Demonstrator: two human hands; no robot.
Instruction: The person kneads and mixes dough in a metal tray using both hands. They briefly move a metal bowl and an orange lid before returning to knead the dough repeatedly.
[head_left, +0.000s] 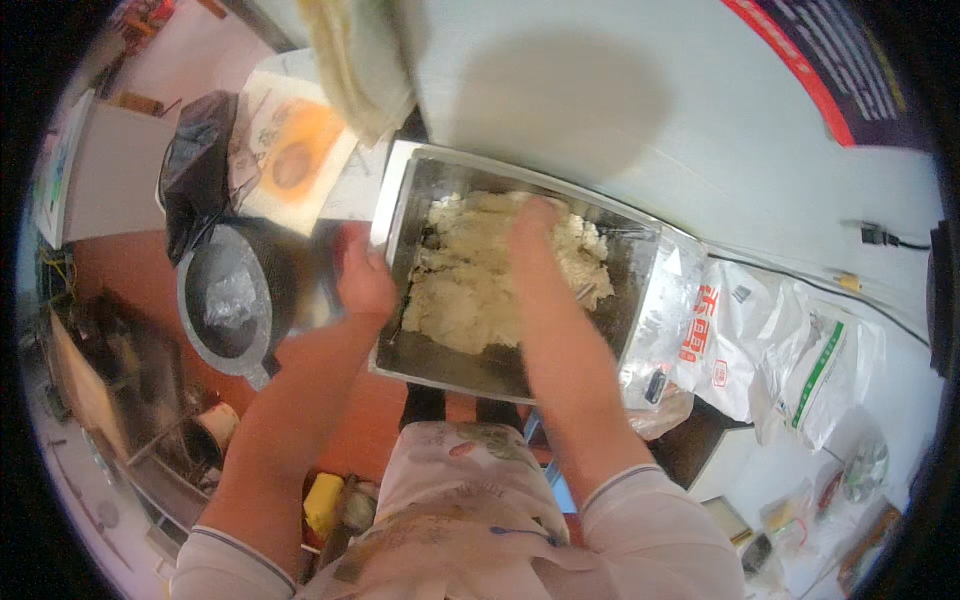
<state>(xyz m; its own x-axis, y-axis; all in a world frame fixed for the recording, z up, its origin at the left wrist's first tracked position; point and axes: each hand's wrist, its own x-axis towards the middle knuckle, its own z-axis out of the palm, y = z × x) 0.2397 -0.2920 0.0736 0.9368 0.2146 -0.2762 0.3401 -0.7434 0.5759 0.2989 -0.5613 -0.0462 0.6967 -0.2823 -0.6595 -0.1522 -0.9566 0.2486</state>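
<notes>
A rectangular metal mixing trough (450, 375) stands before me against the wall, with a wide mass of pale, lumpy dough (465, 285) in it. My right hand (535, 225) presses into the far part of the dough; its fingers are blurred and partly sunk in or hidden. At the trough's left rim is my left hand (367, 281), touching or close to the edge, its fingers blurred. A mixer bar (585, 292) seems to poke out of the dough just right of my right forearm.
Left of the trough are a dark round pot (225, 300) with clear plastic inside, a black plastic bag (199, 165) and a printed sack (292, 150). White printed bags (735, 337) lie at the right. A black cable (825, 289) runs along the wall.
</notes>
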